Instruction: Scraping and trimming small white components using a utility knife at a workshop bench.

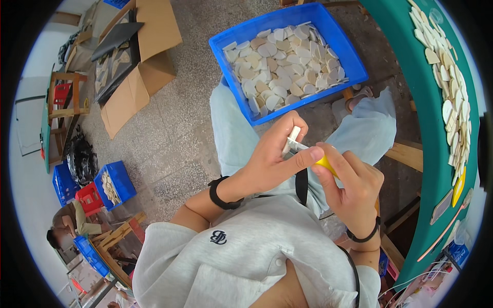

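Over my lap, my left hand (269,159) pinches a small flat white piece (293,134) between its curled fingers. My right hand (357,187) is closed round a yellow-handled cutter knife (325,165). The metal blade reaches from the handle to the white piece, and my left thumb lies across the near end of the knife. How far the blade touches the piece is hard to make out. Just beyond my hands stands a blue plastic bin (341,43), holding a heap of flat, rounded white and beige pieces (287,66).
Along the right runs a green-topped table (429,138) with a long pile of white pieces (454,97), another yellow cutter (458,188) and a grey rectangular block (441,207). An open cardboard box (126,102) stands at the left, blue crates (124,180) below it. Another person (78,218) sits lower left.
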Demonstrator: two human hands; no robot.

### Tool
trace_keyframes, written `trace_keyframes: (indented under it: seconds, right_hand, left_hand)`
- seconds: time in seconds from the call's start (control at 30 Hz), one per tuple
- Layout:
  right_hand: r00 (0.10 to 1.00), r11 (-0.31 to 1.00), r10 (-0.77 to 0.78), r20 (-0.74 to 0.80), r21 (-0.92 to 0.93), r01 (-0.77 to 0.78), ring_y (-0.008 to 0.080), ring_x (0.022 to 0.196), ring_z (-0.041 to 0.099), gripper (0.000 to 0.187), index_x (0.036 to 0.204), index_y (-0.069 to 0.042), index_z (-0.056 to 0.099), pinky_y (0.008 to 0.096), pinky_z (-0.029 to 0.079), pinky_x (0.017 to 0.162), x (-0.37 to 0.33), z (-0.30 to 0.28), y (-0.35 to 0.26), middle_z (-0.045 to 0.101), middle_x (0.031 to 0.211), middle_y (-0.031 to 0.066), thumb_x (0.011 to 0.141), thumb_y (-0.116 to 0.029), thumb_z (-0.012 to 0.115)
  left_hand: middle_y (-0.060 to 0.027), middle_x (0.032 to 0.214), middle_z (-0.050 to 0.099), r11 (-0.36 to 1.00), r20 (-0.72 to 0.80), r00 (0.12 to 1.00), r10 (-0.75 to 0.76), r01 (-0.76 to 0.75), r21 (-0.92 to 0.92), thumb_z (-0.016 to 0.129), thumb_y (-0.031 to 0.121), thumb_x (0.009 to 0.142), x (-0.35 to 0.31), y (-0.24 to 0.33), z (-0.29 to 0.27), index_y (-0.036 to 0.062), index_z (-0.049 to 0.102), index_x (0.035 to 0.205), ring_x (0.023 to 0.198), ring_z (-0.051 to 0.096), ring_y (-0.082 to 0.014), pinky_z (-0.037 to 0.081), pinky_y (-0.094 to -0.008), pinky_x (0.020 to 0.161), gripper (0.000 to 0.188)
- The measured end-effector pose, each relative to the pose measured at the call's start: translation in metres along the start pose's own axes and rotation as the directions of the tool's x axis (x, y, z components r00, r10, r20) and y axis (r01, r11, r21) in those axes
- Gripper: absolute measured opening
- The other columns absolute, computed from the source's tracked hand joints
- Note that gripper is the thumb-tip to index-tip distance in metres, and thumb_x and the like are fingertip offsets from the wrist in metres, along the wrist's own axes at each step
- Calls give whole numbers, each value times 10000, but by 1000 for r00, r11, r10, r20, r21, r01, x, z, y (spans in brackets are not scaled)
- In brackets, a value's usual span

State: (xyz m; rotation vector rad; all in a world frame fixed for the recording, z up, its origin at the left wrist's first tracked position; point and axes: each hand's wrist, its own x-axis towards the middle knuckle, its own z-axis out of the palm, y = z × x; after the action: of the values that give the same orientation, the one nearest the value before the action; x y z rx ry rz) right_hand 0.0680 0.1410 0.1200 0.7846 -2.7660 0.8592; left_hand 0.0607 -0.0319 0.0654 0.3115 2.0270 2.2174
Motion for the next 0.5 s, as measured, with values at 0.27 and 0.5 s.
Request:
trace_keyframes:
  seconds: [0.27, 0.5]
  right_hand:
    - [1000, 999, -15, -4, -33, 15, 130, 411, 435, 331, 1012, -81, 658, 264, 319, 386, 0, 2, 1, 439, 562, 2, 735, -241, 740]
    - [1000, 999, 1, -19, -34, -2, 139, 416, 454, 316, 1016, -87, 655, 271, 331, 389, 0, 4, 2, 454, 569, 9, 741, -221, 735]
  left_hand:
    - [-26, 751, 380, 996, -31, 999, 21, -18, 87, 649, 363, 845, -3, -4, -2, 51, 448, 855, 682, 349, -117, 314, -264, 582, 371]
    - [-14, 715, 382, 994, -26, 995, -95, 96, 51, 637, 354, 863, -8, -4, -1, 49, 474, 871, 656, 354, -100, 312, -248, 574, 345]
